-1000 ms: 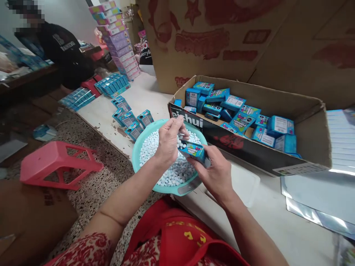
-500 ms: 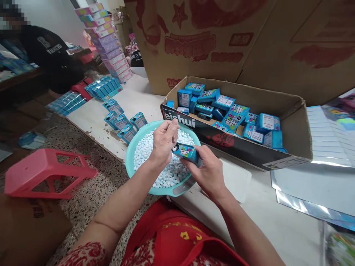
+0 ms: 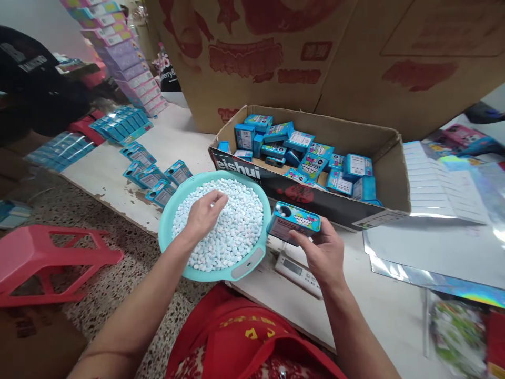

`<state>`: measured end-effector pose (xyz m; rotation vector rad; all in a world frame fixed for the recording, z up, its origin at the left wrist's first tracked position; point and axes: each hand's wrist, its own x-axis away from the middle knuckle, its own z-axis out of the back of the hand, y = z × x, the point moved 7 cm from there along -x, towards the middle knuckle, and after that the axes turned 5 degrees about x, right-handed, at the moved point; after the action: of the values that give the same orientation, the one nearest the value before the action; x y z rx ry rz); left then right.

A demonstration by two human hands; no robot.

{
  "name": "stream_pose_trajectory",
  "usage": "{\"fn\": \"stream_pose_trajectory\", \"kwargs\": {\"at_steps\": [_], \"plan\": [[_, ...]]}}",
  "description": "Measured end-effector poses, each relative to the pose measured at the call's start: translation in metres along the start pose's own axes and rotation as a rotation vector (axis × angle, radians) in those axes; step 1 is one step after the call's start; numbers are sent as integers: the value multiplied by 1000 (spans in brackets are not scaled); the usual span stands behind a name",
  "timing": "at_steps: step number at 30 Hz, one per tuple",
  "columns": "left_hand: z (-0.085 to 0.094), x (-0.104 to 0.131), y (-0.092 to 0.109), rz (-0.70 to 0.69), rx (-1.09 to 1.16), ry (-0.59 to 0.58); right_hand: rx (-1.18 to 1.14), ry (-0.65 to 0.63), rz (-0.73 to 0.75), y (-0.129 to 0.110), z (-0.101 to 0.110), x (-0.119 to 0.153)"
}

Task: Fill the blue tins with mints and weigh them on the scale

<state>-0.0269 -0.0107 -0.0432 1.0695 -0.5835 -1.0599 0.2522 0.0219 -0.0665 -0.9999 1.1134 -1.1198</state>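
Note:
My left hand (image 3: 205, 215) hovers over a turquoise bowl (image 3: 166, 231) of small white candies (image 3: 233, 231). Its fingers are curled together, and whatever may be inside them is hidden. To the right of the bowl, my right hand (image 3: 326, 251) grips a small blue candy box (image 3: 290, 231), printed "Caramelo Macizo". The box lies tilted, with a round dark hole in its upper face and a few white candies showing there. Beneath this hand, a digital scale (image 3: 298, 275) rests on the table, partly covered by the hand and box.
A long open carton (image 3: 347, 213) full of blue candy boxes stands behind the bowl. Several boxes (image 3: 150, 176) stand on the table to the left, near wrapped packs (image 3: 122, 124). A red stool (image 3: 43, 258) is on the floor. A person in black (image 3: 35, 84) is at far left.
My right hand has carried the candy box rightward, away from the bowl to above the scale. My left hand has left the box's hole and dropped lower over the candies. The view has shifted rightward.

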Motion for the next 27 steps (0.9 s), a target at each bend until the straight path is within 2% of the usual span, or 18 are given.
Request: {"fn": "stream_pose_trajectory", "kwargs": {"at_steps": [2, 4, 7, 10, 15, 18, 23, 27], "plan": [[1, 6, -12, -98, -288, -99, 13, 80, -41, 17, 21, 4], [5, 14, -22, -148, -396, -132, 34, 164, -86, 36, 41, 9], [10, 25, -27, -161, -450, -101, 78, 242, -138, 64, 61, 18], [10, 33, -22, -208, -499, -42, 99, 264, -143, 82, 69, 25], [5, 37, -13, -313, -533, -13, 104, 240, -17, 84, 74, 35], [5, 40, -13, -344, -553, -22, 100, 290, 33, 83, 88, 41], [8, 43, -16, -310, -541, -41, 26, 460, -56, 96, 114, 50], [7, 43, -17, -267, -534, -41, 24, 522, -127, 100, 119, 54]]}}
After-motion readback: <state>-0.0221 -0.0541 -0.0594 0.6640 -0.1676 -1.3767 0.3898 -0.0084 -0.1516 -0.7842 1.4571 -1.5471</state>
